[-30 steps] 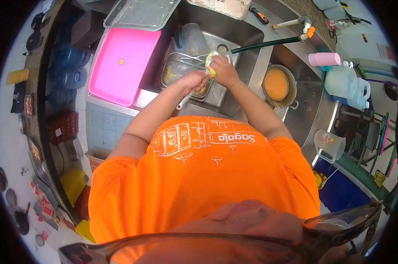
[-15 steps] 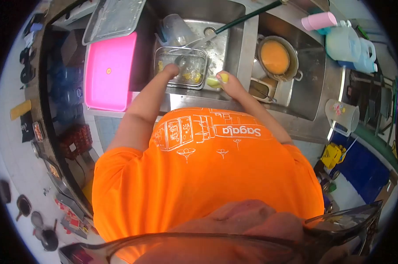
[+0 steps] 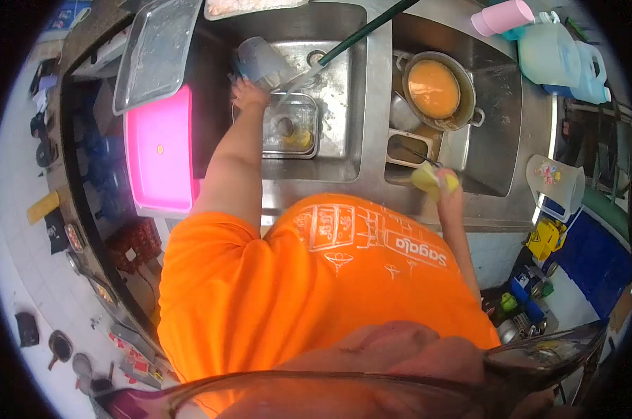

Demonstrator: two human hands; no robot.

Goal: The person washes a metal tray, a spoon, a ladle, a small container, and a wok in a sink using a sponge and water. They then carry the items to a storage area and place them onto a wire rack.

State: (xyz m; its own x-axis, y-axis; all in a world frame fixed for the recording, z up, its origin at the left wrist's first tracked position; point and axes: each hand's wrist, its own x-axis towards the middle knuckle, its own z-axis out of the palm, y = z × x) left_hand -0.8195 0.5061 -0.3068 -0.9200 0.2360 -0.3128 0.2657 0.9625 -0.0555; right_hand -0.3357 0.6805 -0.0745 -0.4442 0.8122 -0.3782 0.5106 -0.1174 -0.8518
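Observation:
My left hand [image 3: 250, 95] reaches into the left basin with its fingers apart, beside a clear plastic container [image 3: 262, 61]. Whether it touches the container is hard to tell. Just below this hand lies a rectangular metal-rimmed container [image 3: 312, 127] with yellow bits in it. At the near edge of the right basin, my right hand [image 3: 447, 187] is closed on a yellow-green sponge [image 3: 425, 179]. A small rectangular metal pan [image 3: 393, 149] stands in the basin just beyond the sponge. A green-handled tool [image 3: 365, 31] slants across the left basin.
A pot of orange liquid [image 3: 433, 89] sits in the right basin [image 3: 496, 150]. On the left are a pink tray [image 3: 159, 150] and a clear tray [image 3: 152, 56]. Pink cups [image 3: 502, 17], large jugs [image 3: 550, 56] and a floral-marked pitcher [image 3: 553, 183] stand at the right.
My left hand has moved from over the metal-rimmed container to beside the clear container, its fingers now spread. My right hand has carried the sponge rightward to the right basin. The view has shifted.

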